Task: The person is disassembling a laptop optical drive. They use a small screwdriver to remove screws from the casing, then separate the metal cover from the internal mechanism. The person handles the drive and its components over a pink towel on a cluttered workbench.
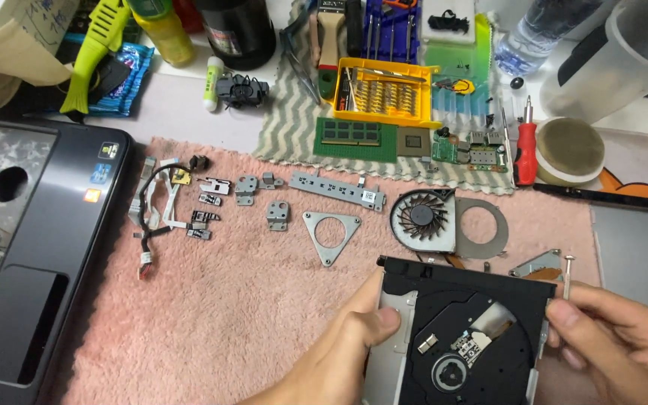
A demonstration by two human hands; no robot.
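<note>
the left hand (339, 345) holds the side of the open disc drive (463, 334) on the pink mat (249, 300), just below the round fan (423, 219). the right hand (624, 337) pinches a thin screwdriver (566, 276) at the drive's right edge, so it looks like a screw there must be turned next. far above the drive, a yellow tray (388, 94) holds springs and small tools.

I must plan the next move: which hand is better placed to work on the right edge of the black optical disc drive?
Probably the right hand: it pinches a thin metal tool beside that edge of the black optical disc drive. The left hand steadies the other side.
</note>
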